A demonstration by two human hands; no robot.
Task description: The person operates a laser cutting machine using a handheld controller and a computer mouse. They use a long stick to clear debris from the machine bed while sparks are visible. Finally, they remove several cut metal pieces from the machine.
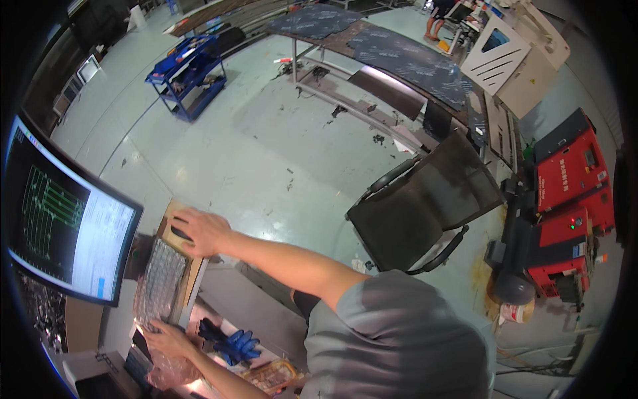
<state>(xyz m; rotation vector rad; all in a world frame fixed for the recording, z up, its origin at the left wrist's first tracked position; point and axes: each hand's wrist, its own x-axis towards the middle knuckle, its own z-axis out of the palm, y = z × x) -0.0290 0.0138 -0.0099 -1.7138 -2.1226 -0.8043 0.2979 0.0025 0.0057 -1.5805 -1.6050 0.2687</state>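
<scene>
My right hand (201, 231) rests over a dark computer mouse (179, 233) at the far end of a narrow desk board, its fingers curved round it. Most of the mouse lies hidden under the palm. Beside it stretches a keyboard (159, 279) wrapped in clear, wrinkled plastic film. At the keyboard's near end my left hand (168, 341) lies with fingers spread, touching the film and gripping nothing I can see. A lit monitor (70, 213) stands left of the keyboard, showing green line drawings on black and a pale panel.
Blue and black gloves (232, 344) lie by my left forearm. A black office chair (425, 203) stands on the right, with a red machine (571, 193) beyond it. Farther off are a blue cart (188, 74), a long table with dark sheets (399, 56) and another person (435, 18).
</scene>
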